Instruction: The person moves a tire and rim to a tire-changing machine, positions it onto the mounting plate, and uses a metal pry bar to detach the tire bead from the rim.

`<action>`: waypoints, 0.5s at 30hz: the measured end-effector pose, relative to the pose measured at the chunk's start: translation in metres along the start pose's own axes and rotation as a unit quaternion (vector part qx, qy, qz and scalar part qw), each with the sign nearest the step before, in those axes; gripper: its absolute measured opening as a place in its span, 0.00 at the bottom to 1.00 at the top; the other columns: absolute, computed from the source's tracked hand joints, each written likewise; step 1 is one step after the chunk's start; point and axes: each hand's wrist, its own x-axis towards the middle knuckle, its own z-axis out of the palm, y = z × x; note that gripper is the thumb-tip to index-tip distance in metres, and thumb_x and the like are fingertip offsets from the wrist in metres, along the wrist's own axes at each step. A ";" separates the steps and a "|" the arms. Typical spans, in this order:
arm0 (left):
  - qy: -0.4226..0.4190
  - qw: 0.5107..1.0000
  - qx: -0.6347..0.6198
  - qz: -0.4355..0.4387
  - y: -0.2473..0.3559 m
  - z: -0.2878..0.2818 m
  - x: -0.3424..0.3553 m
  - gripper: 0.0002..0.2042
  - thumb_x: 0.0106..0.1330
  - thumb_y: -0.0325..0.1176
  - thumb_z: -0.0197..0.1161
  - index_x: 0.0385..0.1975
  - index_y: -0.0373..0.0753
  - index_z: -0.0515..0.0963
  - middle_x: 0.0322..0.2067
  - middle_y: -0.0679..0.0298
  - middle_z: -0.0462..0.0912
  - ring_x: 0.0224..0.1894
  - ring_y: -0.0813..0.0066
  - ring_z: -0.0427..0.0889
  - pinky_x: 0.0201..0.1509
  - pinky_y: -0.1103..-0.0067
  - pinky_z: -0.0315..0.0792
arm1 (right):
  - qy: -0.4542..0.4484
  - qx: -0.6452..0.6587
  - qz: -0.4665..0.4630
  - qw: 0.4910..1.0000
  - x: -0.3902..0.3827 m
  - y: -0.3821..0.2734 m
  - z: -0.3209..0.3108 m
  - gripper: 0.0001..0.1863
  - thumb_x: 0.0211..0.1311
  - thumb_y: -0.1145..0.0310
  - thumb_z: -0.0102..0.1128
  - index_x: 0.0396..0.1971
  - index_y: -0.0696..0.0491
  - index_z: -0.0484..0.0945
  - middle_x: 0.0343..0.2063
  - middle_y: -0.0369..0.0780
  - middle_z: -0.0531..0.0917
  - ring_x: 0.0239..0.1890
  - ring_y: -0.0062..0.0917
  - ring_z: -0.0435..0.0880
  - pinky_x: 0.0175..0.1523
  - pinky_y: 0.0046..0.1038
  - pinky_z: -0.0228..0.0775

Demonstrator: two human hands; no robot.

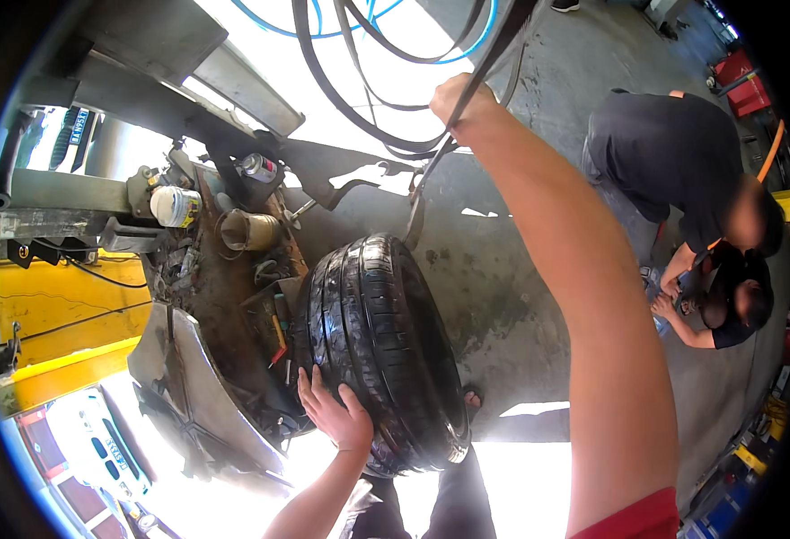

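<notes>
A black car tyre (356, 323) stands upright in front of me, its wet-looking, shiny tread toward my left. My left hand (336, 418) lies against the lower left of the tread, its fingers spread. Up and to the right, my right arm reaches far forward. There my right hand (467, 106) is closed around a dark hose (440, 148) that hangs in loops; part of the grip is hidden. The lower end of the hose drops behind the top of the tyre.
Left of the tyre, a dirty machine bench (202, 287) holds a white tub (176, 207), a brown can (249, 231), a small metal can (257, 167) and hand tools (280, 328). Two people (673, 162) work close together at the right. Blue hose (287, 32) loops at the top.
</notes>
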 end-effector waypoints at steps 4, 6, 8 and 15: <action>-0.006 1.000 0.003 -0.004 -0.001 -0.002 -0.007 0.27 0.70 0.40 0.49 0.67 0.33 0.65 0.71 0.48 0.60 0.73 0.44 0.57 0.75 0.54 0.51 | -0.019 0.051 -0.019 0.998 -0.005 0.007 0.004 0.10 0.54 0.71 0.68 0.38 0.48 0.89 0.38 0.38 0.89 0.41 0.29 0.89 0.41 0.29 0.81; -0.004 1.000 0.005 0.001 -0.002 -0.002 -0.007 0.27 0.71 0.40 0.48 0.67 0.33 0.65 0.71 0.48 0.60 0.73 0.44 0.57 0.75 0.54 0.51 | -0.033 0.083 -0.026 0.996 -0.008 0.010 0.005 0.11 0.53 0.71 0.68 0.39 0.48 0.88 0.39 0.38 0.89 0.41 0.29 0.89 0.41 0.28 0.80; -0.004 1.000 0.011 0.002 -0.004 -0.001 -0.006 0.27 0.70 0.40 0.48 0.66 0.33 0.65 0.71 0.47 0.60 0.73 0.44 0.57 0.75 0.54 0.51 | -0.047 0.118 -0.033 0.991 -0.009 0.012 0.007 0.12 0.53 0.71 0.68 0.40 0.47 0.88 0.40 0.38 0.89 0.41 0.29 0.89 0.42 0.27 0.79; 0.008 1.000 0.024 0.011 -0.003 -0.002 -0.005 0.27 0.69 0.39 0.50 0.66 0.33 0.65 0.71 0.46 0.60 0.73 0.43 0.57 0.75 0.54 0.52 | 0.025 0.585 0.134 0.799 0.004 0.009 0.032 0.10 0.51 0.74 0.64 0.33 0.61 0.83 0.33 0.50 0.86 0.35 0.40 0.88 0.37 0.38 0.80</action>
